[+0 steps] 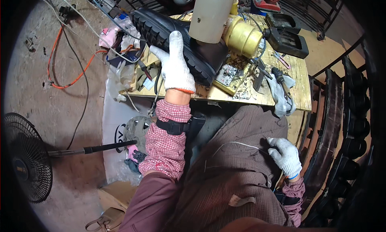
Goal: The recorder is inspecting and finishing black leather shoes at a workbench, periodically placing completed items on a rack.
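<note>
My left hand (174,63), in a white knit glove, grips the ridged sole of a black boot (161,29) that lies tilted on the wooden workbench (299,77). The boot sits against a cream-coloured cylinder (211,13) at the top of the view. My right hand (286,155), also gloved, rests flat on my brown-clad thigh with its fingers apart and nothing in it. A black strap wraps my left forearm over the red checked sleeve.
A gold-coloured round machine part (242,37), black metal blocks (286,38), pliers (281,81) and a rag lie on the bench. Cables (64,77) run over the concrete floor at left, near a black fan (26,157). Black racks (345,127) stand at right.
</note>
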Demonstrator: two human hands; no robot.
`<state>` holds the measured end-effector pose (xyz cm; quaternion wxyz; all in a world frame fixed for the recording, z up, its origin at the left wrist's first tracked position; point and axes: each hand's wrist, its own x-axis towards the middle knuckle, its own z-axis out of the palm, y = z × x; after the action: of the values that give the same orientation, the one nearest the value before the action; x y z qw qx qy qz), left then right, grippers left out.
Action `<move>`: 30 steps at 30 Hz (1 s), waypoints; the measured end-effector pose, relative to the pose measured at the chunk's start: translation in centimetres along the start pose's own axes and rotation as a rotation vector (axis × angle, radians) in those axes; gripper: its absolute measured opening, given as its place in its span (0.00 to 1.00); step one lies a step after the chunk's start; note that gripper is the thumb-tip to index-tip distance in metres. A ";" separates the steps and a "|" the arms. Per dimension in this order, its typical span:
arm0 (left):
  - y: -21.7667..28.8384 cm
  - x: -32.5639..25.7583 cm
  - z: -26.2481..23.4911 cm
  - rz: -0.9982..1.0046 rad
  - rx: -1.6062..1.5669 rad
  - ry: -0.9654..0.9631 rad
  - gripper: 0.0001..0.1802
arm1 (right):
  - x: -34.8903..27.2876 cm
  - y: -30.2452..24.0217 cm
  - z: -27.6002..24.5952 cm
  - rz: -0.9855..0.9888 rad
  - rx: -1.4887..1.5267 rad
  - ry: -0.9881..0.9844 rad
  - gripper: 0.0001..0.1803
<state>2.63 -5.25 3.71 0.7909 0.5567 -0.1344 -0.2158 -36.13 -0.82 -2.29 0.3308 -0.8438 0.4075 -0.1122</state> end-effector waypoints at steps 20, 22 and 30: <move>-2.1 -6.2 -8.9 0.061 0.362 -0.176 0.46 | 11.0 -13.6 2.5 -0.774 -0.509 0.224 0.12; 0.4 -6.7 -7.4 -0.205 -0.022 0.034 0.42 | 7.6 -8.5 2.5 -0.785 -0.497 -0.110 0.06; -6.5 -4.5 -12.0 -0.334 -0.589 -0.404 0.44 | -1.8 -2.3 -0.5 -0.154 -0.042 -0.011 0.17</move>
<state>2.93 4.92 -6.44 0.8284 0.2664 -0.1270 -0.4760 -36.08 1.35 -0.27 0.3057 -0.8800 0.3417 -0.1239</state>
